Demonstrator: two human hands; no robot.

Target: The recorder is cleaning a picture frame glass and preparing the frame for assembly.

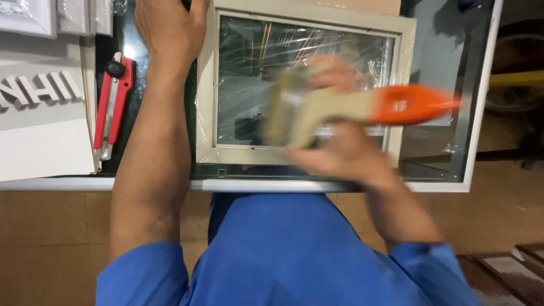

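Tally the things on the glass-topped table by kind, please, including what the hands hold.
Beige picture frame, steadied by the left hand: 1
Brush with orange handle, blurred, in the right hand: 1
Red utility knife: 1
White frames at top left: 3
Total: 6

A: Left hand [170, 28]?
B: Arm stretched straight forward, forearm bare, palm down, fingers partly out of view at the top edge.
A: Right hand [340, 156]?
B: Motion-blurred. Elbow bent, forearm angling inward, fingers curled in a grip. Both blue short sleeves show at the bottom.
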